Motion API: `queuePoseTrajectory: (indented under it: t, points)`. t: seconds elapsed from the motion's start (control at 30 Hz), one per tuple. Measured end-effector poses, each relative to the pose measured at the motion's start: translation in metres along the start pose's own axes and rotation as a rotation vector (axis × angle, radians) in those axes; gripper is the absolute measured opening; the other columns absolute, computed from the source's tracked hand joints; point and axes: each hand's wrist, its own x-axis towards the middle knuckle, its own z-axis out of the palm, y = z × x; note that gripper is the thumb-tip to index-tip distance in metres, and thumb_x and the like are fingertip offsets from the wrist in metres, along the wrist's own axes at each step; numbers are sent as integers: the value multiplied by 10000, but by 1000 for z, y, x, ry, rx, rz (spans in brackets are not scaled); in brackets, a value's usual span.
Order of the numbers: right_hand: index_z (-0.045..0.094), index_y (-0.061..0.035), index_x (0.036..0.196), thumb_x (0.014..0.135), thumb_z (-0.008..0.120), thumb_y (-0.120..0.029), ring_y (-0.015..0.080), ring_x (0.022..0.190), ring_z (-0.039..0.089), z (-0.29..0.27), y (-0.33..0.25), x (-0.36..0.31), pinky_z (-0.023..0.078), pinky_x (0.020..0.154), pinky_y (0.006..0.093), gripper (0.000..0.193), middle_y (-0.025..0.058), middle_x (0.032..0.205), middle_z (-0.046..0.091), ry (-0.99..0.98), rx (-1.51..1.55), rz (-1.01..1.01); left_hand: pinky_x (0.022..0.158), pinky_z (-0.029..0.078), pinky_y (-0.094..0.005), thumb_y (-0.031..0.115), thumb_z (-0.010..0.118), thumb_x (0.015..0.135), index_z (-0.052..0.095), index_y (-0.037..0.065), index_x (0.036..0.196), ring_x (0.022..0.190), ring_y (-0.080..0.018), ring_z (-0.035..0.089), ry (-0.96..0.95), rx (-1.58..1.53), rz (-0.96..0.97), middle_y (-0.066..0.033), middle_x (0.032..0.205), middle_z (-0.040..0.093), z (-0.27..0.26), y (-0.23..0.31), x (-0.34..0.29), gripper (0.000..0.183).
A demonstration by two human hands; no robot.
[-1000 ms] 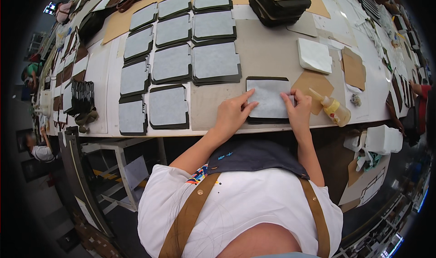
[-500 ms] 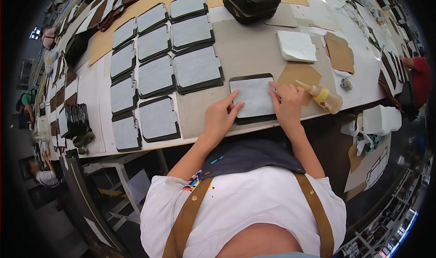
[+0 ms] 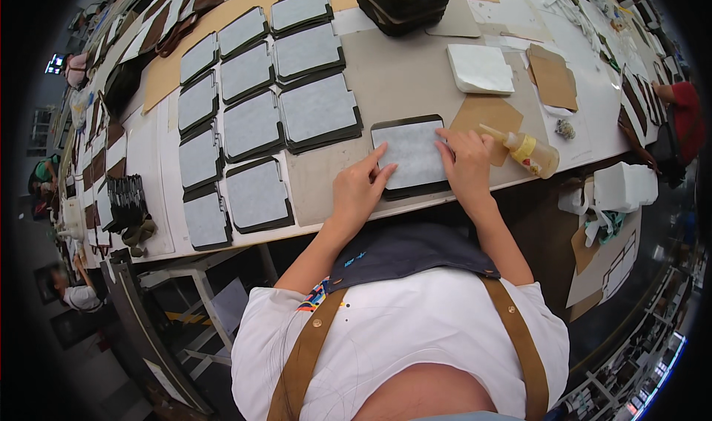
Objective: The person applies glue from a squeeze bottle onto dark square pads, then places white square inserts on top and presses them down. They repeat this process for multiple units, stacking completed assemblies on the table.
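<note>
A light grey rectangular sheet (image 3: pixel 412 154) lies on a black, round-cornered panel (image 3: pixel 404 120) at the table's near edge. The black shows along the sheet's far and near sides. My left hand (image 3: pixel 359 187) rests at the left edge, thumb and forefinger stretched apart onto the sheet; its other fingers are partly hidden. Across from it, my right hand (image 3: pixel 469 160) is open, with thumb and fingertips touching the right edge and far right corner. Just right of that hand a clear bottle (image 3: pixel 537 156) with a pale nozzle lies on its side, above a brown card (image 3: pixel 482 113).
Several piles of matching grey-faced black panels (image 3: pixel 256 128) fill the left in rows. A tall dark stack (image 3: pixel 406 5) stands at the far middle. A white sheet stack (image 3: pixel 480 70) and brown cards (image 3: pixel 552 78) lie at the right. A person in red (image 3: pixel 681 117) works at far right.
The whole view shifts slightly. Both my hands keep nearly the same place on the sheet.
</note>
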Motion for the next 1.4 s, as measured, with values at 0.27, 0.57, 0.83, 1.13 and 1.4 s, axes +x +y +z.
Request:
queuePoseTrajectory:
  t: [0.27, 0.57, 0.83, 1.13, 1.4]
  points:
    - [710, -107, 1033, 815, 750, -124, 236, 815, 542, -3, 2, 1, 350, 796, 384, 223, 46, 805, 584, -56, 8, 51, 543, 404, -280, 184, 720, 898, 704, 147, 1237, 530, -127, 444, -58, 7, -33, -36, 606, 513, -15, -3, 0, 342]
    - [712, -123, 1061, 838, 739, -148, 249, 846, 533, -6, 4, 0, 350, 806, 387, 226, 63, 827, 553, -99, 37, 79, 676, 481, -327, 193, 752, 854, 692, 105, 1072, 746, -189, 573, 56, 167, 142, -52, 850, 561, -17, 2, 7, 243]
    - [625, -69, 1187, 857, 706, -120, 276, 1015, 556, -9, 13, -3, 361, 899, 404, 343, 86, 1031, 596, -80, 51, 106, 913, 455, -395, 133, 781, 795, 610, 78, 1145, 1017, -285, 557, -23, 234, 142, -111, 1067, 557, -27, 1, 10, 394]
    - [499, -14, 1383, 900, 665, -180, 276, 1397, 398, -2, -1, -6, 220, 1178, 480, 537, 134, 1456, 480, -249, 178, -155, 1171, 275, -481, 140, 555, 963, 402, -26, 1465, 1458, -349, 311, -192, 348, 462, -173, 1560, 356, 8, 9, 18, 550]
    - [283, -1, 1531, 900, 623, -506, 268, 1514, 202, -21, 9, -22, 66, 1230, 530, 877, 129, 1610, 273, -375, -76, -91, 1217, 105, -536, 380, 585, 956, 302, 3, 1531, 1523, -322, 149, -178, 614, 355, -155, 1631, 222, -9, -6, 9, 743]
